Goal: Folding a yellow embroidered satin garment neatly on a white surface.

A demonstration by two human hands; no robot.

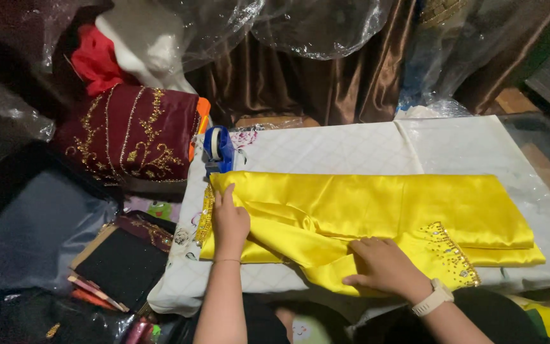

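A shiny yellow satin garment [377, 207] lies folded across a white quilted surface [326, 150], with gold bead trim at its right front corner and along its left edge. My left hand [229, 220] rests flat on the cloth's left end, fingers pointing away from me. My right hand [383, 264], with a pale watch on the wrist, presses down on a folded flap of the yellow cloth near the front edge. Neither hand grips anything; both lie spread on the fabric.
A blue tape dispenser [218, 150] stands at the surface's back left corner. A maroon garment with gold embroidery [132, 137] is piled to the left, red cloth behind it. Clear plastic bags [300, 25] and brown satin hang at the back. Dark boxes [122, 264] lie lower left.
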